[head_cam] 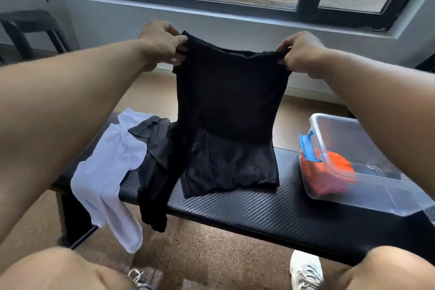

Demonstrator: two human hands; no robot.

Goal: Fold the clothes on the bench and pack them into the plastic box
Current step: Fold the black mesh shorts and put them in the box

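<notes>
Both hands, left hand (pixel 162 41) and right hand (pixel 300 54), pinch the black garment (pixel 228 106) above the bench (pixel 270 209).

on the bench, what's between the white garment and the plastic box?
In the head view: a crumpled black garment lies against the white garment, then the held black garment's lower end rests on the bench; bare bench follows up to the plastic box.
</notes>
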